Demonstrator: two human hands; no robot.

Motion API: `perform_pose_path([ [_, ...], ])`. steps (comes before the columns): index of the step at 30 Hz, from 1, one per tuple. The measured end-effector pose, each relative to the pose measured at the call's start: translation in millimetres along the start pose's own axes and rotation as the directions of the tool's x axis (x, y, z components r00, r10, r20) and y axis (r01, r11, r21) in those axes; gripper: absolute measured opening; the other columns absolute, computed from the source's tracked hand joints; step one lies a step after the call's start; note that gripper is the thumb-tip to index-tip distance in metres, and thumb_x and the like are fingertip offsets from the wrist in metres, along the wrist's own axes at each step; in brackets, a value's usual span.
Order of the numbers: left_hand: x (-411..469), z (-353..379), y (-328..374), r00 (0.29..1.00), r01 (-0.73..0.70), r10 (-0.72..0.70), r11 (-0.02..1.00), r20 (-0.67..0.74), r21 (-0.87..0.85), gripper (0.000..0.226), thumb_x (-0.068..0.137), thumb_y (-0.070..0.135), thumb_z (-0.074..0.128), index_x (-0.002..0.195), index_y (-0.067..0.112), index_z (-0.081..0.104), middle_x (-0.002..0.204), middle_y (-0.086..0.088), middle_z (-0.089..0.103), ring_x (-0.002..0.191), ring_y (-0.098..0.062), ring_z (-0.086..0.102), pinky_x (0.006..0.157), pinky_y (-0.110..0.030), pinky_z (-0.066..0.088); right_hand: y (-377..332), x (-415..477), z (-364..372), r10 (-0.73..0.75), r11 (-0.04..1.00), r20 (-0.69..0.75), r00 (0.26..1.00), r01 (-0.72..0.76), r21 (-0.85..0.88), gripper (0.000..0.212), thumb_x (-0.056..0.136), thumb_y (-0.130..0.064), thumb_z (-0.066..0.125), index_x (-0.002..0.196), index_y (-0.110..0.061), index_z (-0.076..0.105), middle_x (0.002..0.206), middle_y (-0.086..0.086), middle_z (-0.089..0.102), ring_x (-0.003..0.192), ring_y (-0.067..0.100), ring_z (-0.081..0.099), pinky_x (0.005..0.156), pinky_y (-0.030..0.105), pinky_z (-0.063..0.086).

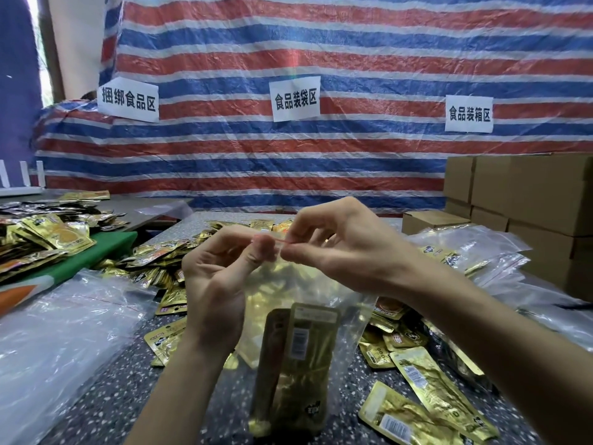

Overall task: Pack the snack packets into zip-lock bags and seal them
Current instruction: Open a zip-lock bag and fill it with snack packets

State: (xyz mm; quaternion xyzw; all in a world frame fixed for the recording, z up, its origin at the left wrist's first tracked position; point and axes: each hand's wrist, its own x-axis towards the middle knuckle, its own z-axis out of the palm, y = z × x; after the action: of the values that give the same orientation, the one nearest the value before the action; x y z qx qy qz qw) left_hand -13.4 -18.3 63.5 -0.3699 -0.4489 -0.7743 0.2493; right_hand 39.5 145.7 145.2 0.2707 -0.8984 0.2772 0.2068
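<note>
Two hands meet at the red-lined top edge of a clear zip-lock bag (pixel 282 284) held upright over the tabletop (pixel 112 396). The left hand (pixel 218 277) and right hand (pixel 340 248) both pinch the seal, fingertips nearly touching. Gold snack packets (pixel 305 358) stand inside the bag. The bag and forearms hide part of the loose packets (pixel 433 390) strewn across the tabletop. Clear plastic bags (pixel 64 332) lie heaped at left beside a green board (pixel 96 255) piled with more packets. Filled bags (pixel 481 252) lie at right, before stacked cardboard boxes (pixel 529 200). The tabletop is dark speckled stone. Behind hangs a red, white and blue striped tarp (pixel 288 43) bearing three white paper signs (pixel 296 98) in Chinese characters.
</note>
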Motion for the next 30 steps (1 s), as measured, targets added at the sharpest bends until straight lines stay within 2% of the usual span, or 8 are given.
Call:
perform_pose_path([
  [2, 1, -1, 2, 1.000, 0.008, -0.009, 0.999, -0.020, -0.048, 0.020, 0.074, 0.038, 0.083, 0.073, 0.019, 0.075, 0.071, -0.003, 0.069, 0.069, -0.021, 0.063, 0.071, -0.029, 0.053, 7, -3, -4, 0.024, 0.999, 0.025, 0.999, -0.024, 0.025, 0.008, 0.088, -0.028, 0.074, 0.085, -0.022, 0.074, 0.075, -0.011, 0.069, 0.065, 0.004, 0.062, 0.057, 0.019, 0.048],
  [5, 2, -3, 4, 0.999, 0.016, -0.020, 0.994, -0.039, -0.109, 0.010, 0.077, 0.024, 0.079, 0.071, 0.018, 0.075, 0.069, 0.003, 0.070, 0.066, -0.011, 0.065, 0.066, -0.020, 0.053, 22, -13, -11, 0.073, 0.995, 0.032, 0.997, -0.074, 0.060, 0.006, 0.087, -0.025, 0.075, 0.084, -0.020, 0.075, 0.077, -0.005, 0.072, 0.071, 0.016, 0.066, 0.064, 0.031, 0.057],
  [8, 2, -3, 4, 0.999, 0.023, -0.027, 0.996, -0.045, -0.092, 0.008, 0.076, 0.016, 0.079, 0.069, 0.016, 0.075, 0.068, 0.002, 0.069, 0.064, -0.012, 0.064, 0.064, -0.020, 0.053, 33, -25, -17, 0.120, 0.988, 0.044, 0.992, -0.123, 0.091, 0.006, 0.085, -0.026, 0.076, 0.085, -0.020, 0.076, 0.081, -0.006, 0.074, 0.074, 0.015, 0.068, 0.072, 0.042, 0.061],
  [13, 1, -1, -1, 0.999, 0.019, -0.020, 1.000, -0.043, -0.017, 0.006, 0.074, 0.022, 0.080, 0.070, 0.019, 0.077, 0.068, 0.002, 0.069, 0.066, -0.014, 0.062, 0.066, -0.023, 0.051, 45, -41, -24, 0.182, 0.973, 0.042, 0.982, -0.186, 0.137, 0.011, 0.081, -0.032, 0.077, 0.081, -0.021, 0.075, 0.079, -0.006, 0.074, 0.070, 0.006, 0.067, 0.076, 0.039, 0.061],
  [17, 1, -3, -2, 0.998, 0.028, -0.031, 0.998, -0.057, -0.052, 0.009, 0.074, 0.024, 0.081, 0.070, 0.018, 0.076, 0.068, 0.003, 0.070, 0.065, -0.011, 0.063, 0.065, -0.019, 0.051, 52, -50, -26, 0.194, 0.957, 0.035, 0.980, -0.197, 0.213, 0.020, 0.074, -0.035, 0.075, 0.082, -0.016, 0.075, 0.082, 0.002, 0.075, 0.077, 0.019, 0.070, 0.081, 0.044, 0.060],
  [20, 2, -2, -2, 0.999, 0.021, -0.023, 0.999, -0.049, -0.046, 0.016, 0.071, 0.032, 0.083, 0.071, 0.018, 0.076, 0.069, 0.003, 0.070, 0.064, -0.010, 0.064, 0.065, -0.018, 0.051, 56, -55, -27, 0.189, 0.944, 0.031, 0.982, -0.190, 0.269, 0.015, 0.070, -0.036, 0.075, 0.076, -0.022, 0.075, 0.082, 0.004, 0.076, 0.078, 0.018, 0.070, 0.083, 0.039, 0.060],
  [23, 1, 0, -4, 0.998, 0.035, -0.036, 0.999, -0.056, -0.024, 0.011, 0.072, 0.024, 0.083, 0.070, 0.017, 0.076, 0.067, 0.004, 0.070, 0.063, -0.010, 0.063, 0.065, -0.018, 0.051, 60, -59, -28, 0.193, 0.924, 0.045, 0.980, -0.197, 0.329, 0.010, 0.070, -0.030, 0.075, 0.076, -0.021, 0.075, 0.083, 0.004, 0.075, 0.077, 0.014, 0.069, 0.077, 0.029, 0.058],
  [30, 1, 0, -5, 0.998, 0.034, -0.032, 0.999, -0.048, 0.030, 0.017, 0.071, 0.035, 0.084, 0.070, 0.020, 0.077, 0.067, 0.005, 0.069, 0.064, -0.011, 0.061, 0.067, -0.019, 0.050, 65, -63, -24, 0.174, 0.960, -0.058, 0.983, -0.156, 0.233, 0.008, 0.081, -0.019, 0.078, 0.075, -0.022, 0.073, 0.081, -0.005, 0.073, 0.073, 0.008, 0.066, 0.070, 0.025, 0.056],
])
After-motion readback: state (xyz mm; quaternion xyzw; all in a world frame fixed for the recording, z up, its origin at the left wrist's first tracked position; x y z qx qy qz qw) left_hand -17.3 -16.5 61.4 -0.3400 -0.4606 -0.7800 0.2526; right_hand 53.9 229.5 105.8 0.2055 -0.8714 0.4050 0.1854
